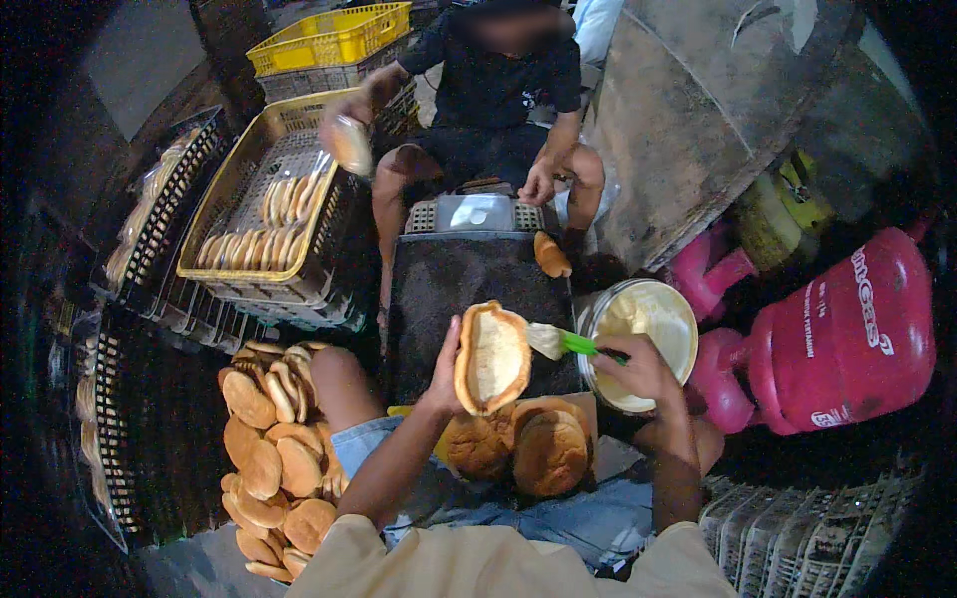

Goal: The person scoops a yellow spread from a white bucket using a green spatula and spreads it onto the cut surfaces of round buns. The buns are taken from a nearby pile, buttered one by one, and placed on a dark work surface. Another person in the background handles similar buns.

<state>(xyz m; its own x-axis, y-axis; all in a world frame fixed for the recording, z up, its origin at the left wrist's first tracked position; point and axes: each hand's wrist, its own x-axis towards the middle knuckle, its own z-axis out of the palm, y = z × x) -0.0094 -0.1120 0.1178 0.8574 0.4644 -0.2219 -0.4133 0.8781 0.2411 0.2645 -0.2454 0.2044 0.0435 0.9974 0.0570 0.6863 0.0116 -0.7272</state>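
Note:
My left hand [447,377] holds up an oblong piece of bread [495,359], its pale cut face towards me and a brown crust around the edge. In my right hand [635,366] is a pastry brush [572,342] with a green handle. Its pale bristles point left, touching or very close to the bread's right edge. Just under and beyond that hand stands a round tub [677,314] of pale creamy spread, smeared up the inner wall. Over my lap, several round brown buns [552,452] rest on a board or tray, partly hidden by my left forearm.
A heap of flat buns [262,467] lies to my left. Opposite, a seated person [508,90] holds a wrapped bread [350,146] over a yellow-rimmed crate [280,276] of packed breads. A dark box-like surface [471,280] stands between us. Pink gas cylinders [845,336] stand at right.

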